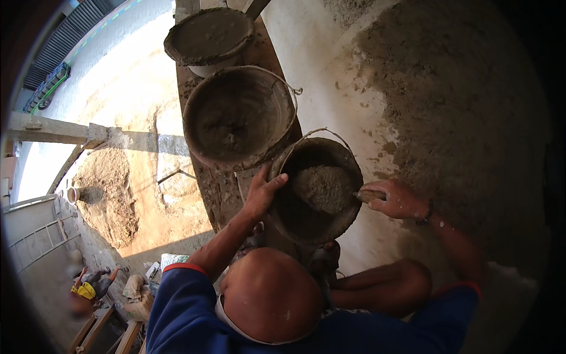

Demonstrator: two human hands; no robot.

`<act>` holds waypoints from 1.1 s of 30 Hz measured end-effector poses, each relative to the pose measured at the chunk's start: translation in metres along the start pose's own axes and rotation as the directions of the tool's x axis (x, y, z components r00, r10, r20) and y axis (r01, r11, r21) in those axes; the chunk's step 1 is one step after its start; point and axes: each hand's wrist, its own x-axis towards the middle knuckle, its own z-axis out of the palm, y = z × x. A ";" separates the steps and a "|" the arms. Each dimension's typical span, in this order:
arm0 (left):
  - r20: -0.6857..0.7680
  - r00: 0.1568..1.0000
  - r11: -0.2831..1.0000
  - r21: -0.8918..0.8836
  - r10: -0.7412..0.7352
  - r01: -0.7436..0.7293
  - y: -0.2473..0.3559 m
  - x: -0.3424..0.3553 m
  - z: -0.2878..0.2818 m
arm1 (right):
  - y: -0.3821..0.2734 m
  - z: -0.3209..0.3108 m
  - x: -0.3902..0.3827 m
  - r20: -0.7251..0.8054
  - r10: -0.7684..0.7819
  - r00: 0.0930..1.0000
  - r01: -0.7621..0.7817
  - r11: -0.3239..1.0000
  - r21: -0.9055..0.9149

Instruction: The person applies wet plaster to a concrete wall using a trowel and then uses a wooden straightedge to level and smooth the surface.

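Observation:
My left hand grips the left rim of a mortar-caked bucket that stands on a plank in front of me. My right hand is closed round the wooden handle of a trowel at the bucket's right rim. A heap of wet grey mortar lies over the trowel's end inside the bucket, hiding the blade. Just beyond stands a second, larger bucket with mortar in its bottom, and behind it a round pan of mortar rests on a white container.
At right is a mortar-spattered wall. Below on the left lie a sand pile and a white bucket, with a beam, a ladder, sacks and lumber. A person in yellow is at lower left.

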 end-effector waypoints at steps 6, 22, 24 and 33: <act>0.011 0.999 0.999 0.017 -0.033 0.033 0.012 -0.002 0.005 | -0.005 0.058 0.020 -0.145 -0.090 0.985 0.010 0.879 -0.476; -0.008 1.000 0.991 0.135 0.023 -0.022 0.005 -0.004 -0.006 | -0.092 -0.075 0.020 -0.315 -0.382 0.869 0.136 0.796 -0.590; -0.008 0.999 0.989 0.141 0.047 -0.045 -0.005 -0.001 -0.011 | -0.126 -0.090 0.072 -0.224 -0.462 0.858 0.173 0.670 -0.722; -0.005 1.000 0.990 0.143 -0.001 0.002 0.012 0.000 0.001 | -0.215 -0.058 0.266 0.129 -0.751 0.648 0.199 0.004 -0.980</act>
